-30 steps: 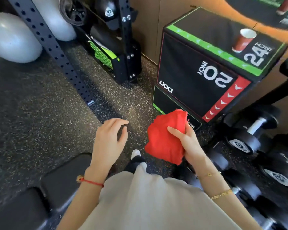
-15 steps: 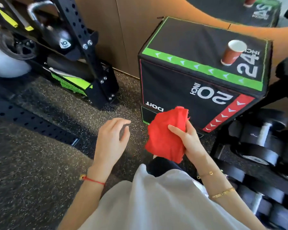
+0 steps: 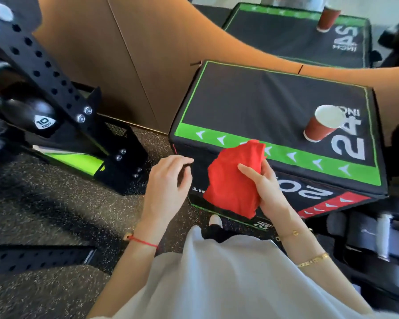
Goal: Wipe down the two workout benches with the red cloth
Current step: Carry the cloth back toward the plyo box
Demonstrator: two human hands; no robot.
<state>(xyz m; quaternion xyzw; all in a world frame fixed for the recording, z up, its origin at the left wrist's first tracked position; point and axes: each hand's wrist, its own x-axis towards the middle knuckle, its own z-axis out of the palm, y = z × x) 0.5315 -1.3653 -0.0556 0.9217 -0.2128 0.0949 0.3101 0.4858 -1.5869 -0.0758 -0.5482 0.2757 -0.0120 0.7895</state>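
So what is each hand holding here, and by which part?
The right hand holds the bunched red cloth along its right side, thumb across the front. The left hand holds nothing, fingers loosely curled.

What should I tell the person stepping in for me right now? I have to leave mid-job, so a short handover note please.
Right hand: holds the bunched red cloth in the air, in front of the black jump box.
Left hand: holds nothing, fingers loosely curled, beside the cloth.
Also there: a red paper cup stands on the box top; dumbbells lie to the right.
Done: cloth is in hand. Whether any bench was wiped cannot be told.
Left: no workout bench is in view now, so find the two benches and wipe both.
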